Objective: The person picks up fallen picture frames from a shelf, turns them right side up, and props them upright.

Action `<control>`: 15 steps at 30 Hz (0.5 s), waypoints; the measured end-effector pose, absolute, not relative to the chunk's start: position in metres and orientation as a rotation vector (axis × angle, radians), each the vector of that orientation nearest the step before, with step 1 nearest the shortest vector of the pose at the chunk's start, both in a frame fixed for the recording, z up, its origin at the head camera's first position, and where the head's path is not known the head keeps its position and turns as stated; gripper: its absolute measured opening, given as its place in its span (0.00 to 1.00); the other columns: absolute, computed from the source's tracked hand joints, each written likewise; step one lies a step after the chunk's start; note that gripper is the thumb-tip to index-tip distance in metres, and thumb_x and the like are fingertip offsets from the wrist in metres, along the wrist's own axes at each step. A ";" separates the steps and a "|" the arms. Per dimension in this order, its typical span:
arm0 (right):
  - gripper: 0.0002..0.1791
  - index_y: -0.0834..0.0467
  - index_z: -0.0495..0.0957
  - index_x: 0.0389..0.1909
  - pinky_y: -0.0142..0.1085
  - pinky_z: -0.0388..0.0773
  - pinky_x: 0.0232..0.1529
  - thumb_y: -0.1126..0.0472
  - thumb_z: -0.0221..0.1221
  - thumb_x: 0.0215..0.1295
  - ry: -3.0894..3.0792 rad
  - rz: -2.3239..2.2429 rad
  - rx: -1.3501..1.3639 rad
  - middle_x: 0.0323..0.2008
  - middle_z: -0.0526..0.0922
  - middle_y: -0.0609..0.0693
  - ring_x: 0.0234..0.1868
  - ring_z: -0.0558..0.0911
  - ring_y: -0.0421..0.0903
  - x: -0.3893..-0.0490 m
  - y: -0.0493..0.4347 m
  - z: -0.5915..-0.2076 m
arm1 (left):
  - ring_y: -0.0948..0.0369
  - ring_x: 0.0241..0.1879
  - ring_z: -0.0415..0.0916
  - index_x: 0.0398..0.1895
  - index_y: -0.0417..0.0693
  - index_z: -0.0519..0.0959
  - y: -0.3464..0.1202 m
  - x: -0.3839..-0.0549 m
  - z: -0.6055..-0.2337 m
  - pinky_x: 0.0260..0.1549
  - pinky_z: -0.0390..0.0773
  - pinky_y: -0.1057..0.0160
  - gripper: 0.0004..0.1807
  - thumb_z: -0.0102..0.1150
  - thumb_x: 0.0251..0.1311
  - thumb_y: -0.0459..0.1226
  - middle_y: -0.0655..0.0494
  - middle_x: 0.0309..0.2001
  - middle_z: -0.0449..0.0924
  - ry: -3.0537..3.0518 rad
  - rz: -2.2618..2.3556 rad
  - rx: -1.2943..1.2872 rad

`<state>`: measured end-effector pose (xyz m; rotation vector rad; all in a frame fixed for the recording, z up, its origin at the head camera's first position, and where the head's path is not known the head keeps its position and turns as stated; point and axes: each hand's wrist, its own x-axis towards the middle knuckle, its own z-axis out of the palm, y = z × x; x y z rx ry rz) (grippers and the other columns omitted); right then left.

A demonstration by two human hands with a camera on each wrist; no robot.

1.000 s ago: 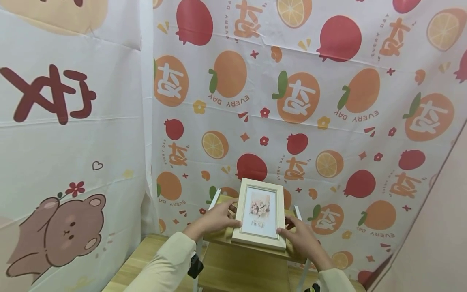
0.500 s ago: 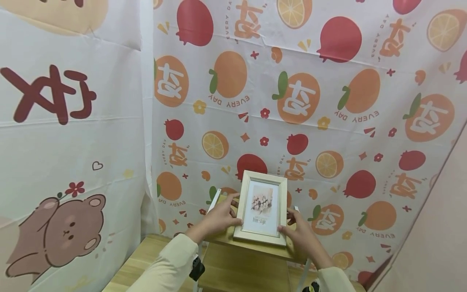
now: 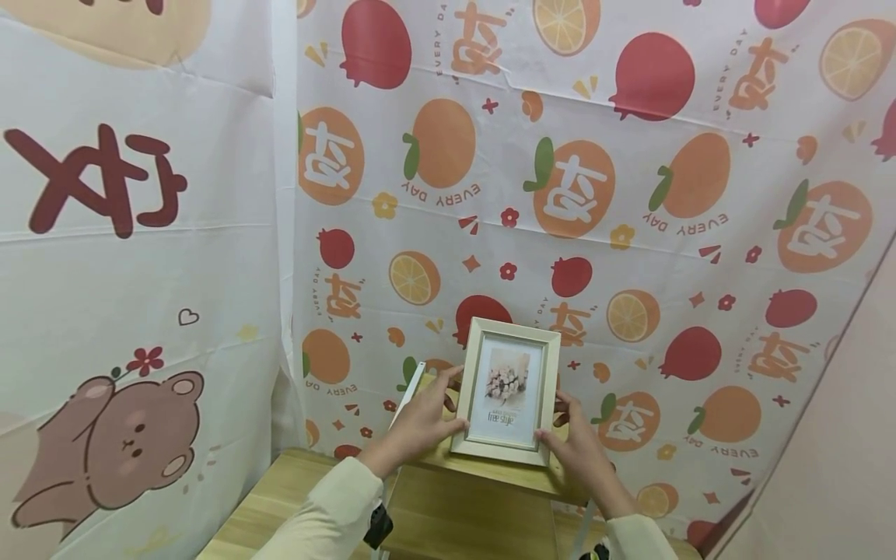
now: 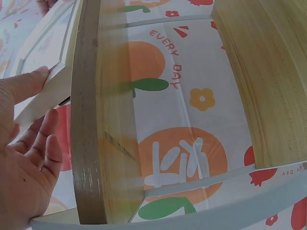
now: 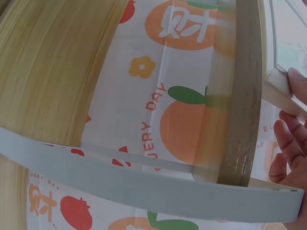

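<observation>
A cream picture frame [image 3: 507, 393] with a flower print and "free style" lettering leans back slightly at the top board [image 3: 483, 465] of a small wooden shelf. My left hand [image 3: 425, 416] grips its left side, thumb on the front and fingers behind. On the opposite side my right hand [image 3: 575, 443] holds it the same way. In the left wrist view the left thumb presses the frame's corner [image 4: 57, 79], fingers curled below. The right wrist view has the right thumb on the other lower corner [image 5: 283, 91]. The frame hides its own back.
The shelf has white metal side rails [image 5: 144, 187] and a lower wooden board [image 3: 469, 509]. Behind it hangs a fruit-print curtain [image 3: 504, 194]. A bear-print curtain [image 3: 140, 295] hangs at the left, and a plain wall [image 3: 833, 435] stands at the right.
The picture frame has tipped up from lying flatter to standing more upright, its top edge rising and shifting slightly right. Both hands have kept their hold on its sides.
</observation>
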<state>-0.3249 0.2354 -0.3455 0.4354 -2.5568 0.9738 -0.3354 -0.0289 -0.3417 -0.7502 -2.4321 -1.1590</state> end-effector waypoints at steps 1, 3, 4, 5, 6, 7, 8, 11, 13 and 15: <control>0.38 0.67 0.55 0.67 0.41 0.73 0.45 0.64 0.64 0.61 -2.544 0.964 0.442 0.53 0.73 0.61 0.46 0.74 0.49 -0.324 0.235 -0.346 | 0.62 0.41 0.76 0.71 0.41 0.57 -0.029 -0.335 -0.342 0.33 0.74 0.67 0.45 0.70 0.52 0.35 0.50 0.54 0.75 -2.418 -1.151 -0.750; 0.38 0.68 0.55 0.67 0.39 0.73 0.43 0.64 0.64 0.61 -2.520 0.942 0.456 0.52 0.73 0.61 0.46 0.74 0.49 -0.323 0.235 -0.346 | 0.62 0.40 0.76 0.71 0.42 0.57 -0.029 -0.333 -0.344 0.33 0.74 0.67 0.44 0.70 0.52 0.34 0.51 0.54 0.75 -2.389 -1.137 -0.753; 0.38 0.68 0.55 0.66 0.38 0.74 0.43 0.64 0.64 0.61 -2.508 0.935 0.465 0.52 0.73 0.62 0.45 0.74 0.50 -0.322 0.234 -0.346 | 0.62 0.40 0.77 0.71 0.42 0.57 -0.029 -0.332 -0.344 0.33 0.74 0.68 0.44 0.71 0.51 0.34 0.51 0.53 0.75 -2.376 -1.134 -0.752; 0.38 0.69 0.55 0.66 0.37 0.74 0.42 0.64 0.65 0.60 -2.495 0.924 0.473 0.51 0.74 0.62 0.45 0.75 0.50 -0.321 0.234 -0.347 | 0.62 0.40 0.77 0.70 0.42 0.57 -0.028 -0.332 -0.345 0.33 0.74 0.68 0.45 0.71 0.51 0.34 0.51 0.53 0.75 -2.365 -1.127 -0.754; 0.38 0.69 0.55 0.66 0.36 0.74 0.40 0.64 0.65 0.60 -2.487 0.913 0.477 0.51 0.74 0.62 0.45 0.75 0.50 -0.320 0.234 -0.347 | 0.62 0.40 0.77 0.71 0.43 0.57 -0.028 -0.331 -0.346 0.33 0.74 0.68 0.45 0.71 0.50 0.34 0.51 0.52 0.75 -2.360 -1.120 -0.752; 0.39 0.70 0.55 0.66 0.35 0.74 0.39 0.64 0.65 0.59 -2.479 0.903 0.481 0.51 0.74 0.62 0.44 0.75 0.50 -0.319 0.234 -0.347 | 0.61 0.40 0.77 0.71 0.43 0.57 -0.028 -0.330 -0.346 0.32 0.74 0.68 0.45 0.72 0.50 0.34 0.51 0.52 0.75 -2.355 -1.111 -0.751; 0.39 0.70 0.55 0.66 0.35 0.74 0.38 0.64 0.65 0.59 -2.473 0.894 0.485 0.51 0.74 0.63 0.44 0.76 0.51 -0.318 0.234 -0.347 | 0.61 0.39 0.77 0.71 0.43 0.57 -0.028 -0.329 -0.347 0.32 0.74 0.68 0.46 0.72 0.50 0.34 0.51 0.52 0.75 -2.351 -1.103 -0.750; 0.40 0.71 0.54 0.65 0.35 0.75 0.37 0.64 0.66 0.58 -2.463 0.878 0.493 0.51 0.74 0.64 0.44 0.76 0.52 -0.316 0.233 -0.347 | 0.61 0.38 0.78 0.71 0.43 0.56 -0.028 -0.327 -0.348 0.30 0.74 0.69 0.47 0.73 0.49 0.33 0.51 0.50 0.76 -2.334 -1.070 -0.759; 0.40 0.71 0.54 0.65 0.35 0.75 0.36 0.65 0.66 0.58 -2.456 0.866 0.497 0.51 0.74 0.65 0.43 0.77 0.52 -0.314 0.233 -0.348 | 0.60 0.37 0.78 0.71 0.43 0.55 -0.029 -0.326 -0.348 0.29 0.74 0.68 0.48 0.73 0.48 0.32 0.51 0.48 0.76 -2.319 -1.050 -0.769; 0.40 0.71 0.54 0.65 0.34 0.74 0.34 0.66 0.66 0.57 -2.444 0.848 0.498 0.50 0.74 0.65 0.42 0.77 0.52 -0.313 0.233 -0.349 | 0.60 0.36 0.78 0.71 0.43 0.55 -0.029 -0.325 -0.349 0.29 0.74 0.68 0.48 0.73 0.48 0.32 0.51 0.46 0.76 -2.301 -1.032 -0.781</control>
